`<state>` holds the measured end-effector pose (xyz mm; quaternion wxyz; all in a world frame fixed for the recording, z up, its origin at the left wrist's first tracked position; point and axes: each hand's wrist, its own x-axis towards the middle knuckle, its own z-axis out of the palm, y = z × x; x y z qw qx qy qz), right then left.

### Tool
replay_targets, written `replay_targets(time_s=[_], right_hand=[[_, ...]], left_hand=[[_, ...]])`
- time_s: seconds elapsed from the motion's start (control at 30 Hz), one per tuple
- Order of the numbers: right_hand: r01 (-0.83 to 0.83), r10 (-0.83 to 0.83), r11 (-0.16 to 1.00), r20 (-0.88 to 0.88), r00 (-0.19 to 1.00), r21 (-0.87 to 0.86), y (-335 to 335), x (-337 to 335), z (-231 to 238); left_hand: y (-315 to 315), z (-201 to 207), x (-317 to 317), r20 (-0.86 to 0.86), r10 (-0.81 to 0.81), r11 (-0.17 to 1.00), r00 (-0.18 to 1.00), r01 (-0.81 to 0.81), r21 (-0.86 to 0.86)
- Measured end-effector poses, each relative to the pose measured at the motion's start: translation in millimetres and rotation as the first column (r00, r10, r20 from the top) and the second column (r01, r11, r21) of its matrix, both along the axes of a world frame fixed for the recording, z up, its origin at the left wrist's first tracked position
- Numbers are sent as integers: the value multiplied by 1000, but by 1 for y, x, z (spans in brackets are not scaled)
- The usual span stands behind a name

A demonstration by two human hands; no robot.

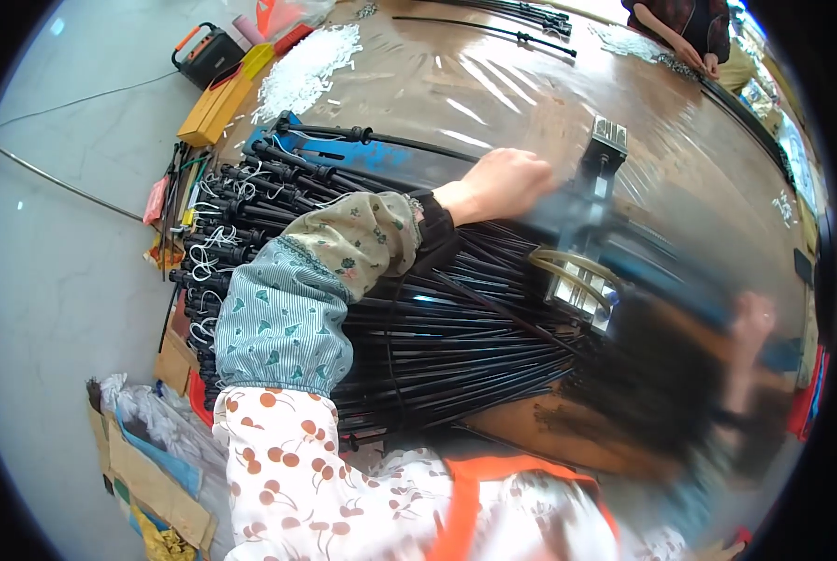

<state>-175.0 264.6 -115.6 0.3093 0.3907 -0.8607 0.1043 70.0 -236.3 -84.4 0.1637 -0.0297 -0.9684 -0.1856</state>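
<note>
My left hand point(507, 185) is closed, its knuckles up, at the end of a black rod point(418, 145) that runs in from the left; the fingers' undersides are hidden. Beneath that forearm lies a thick bundle of thin black rods point(475, 346), many with white cord loops point(217, 245) at their left ends. My right hand point(753, 323) is off to the right and smeared by motion, so its fingers cannot be made out. Between the hands stands a metal bench device point(608, 140) with a silver block point(577, 292) and a curved tan tube. A dark blur covers the rods' right ends.
White short pieces point(311, 70) are heaped at the far left of the table, near a yellow bin point(217, 107) and a black box with an orange handle point(211, 58). A blue fixture point(353, 151) lies beneath the rod. Another person's hands point(704, 61) are at the far right.
</note>
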Motion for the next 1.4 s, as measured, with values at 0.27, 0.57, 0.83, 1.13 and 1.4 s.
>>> replay_targets(time_s=[0.27,0.57,0.83,1.13,1.4], right_hand=[[75,-74,997,80,994,-7,-1,7,0],[-146,145,988,13,989,48,-86,125,41],[-249,270,958,156,950,-140,-103,153,14],[-377,460,888,497,736,-263,-144,159,-6],[-321,374,927,517,770,-193,-110,160,9]], left_hand=[[3,-4,2,-94,29,996,995,-21,83],[5,7,-10,181,30,993,983,-10,-115],[15,12,-16,205,36,993,978,-11,-119],[12,0,-7,120,-1,991,993,17,-133],[-8,-8,-35,-157,-233,827,960,111,-551]])
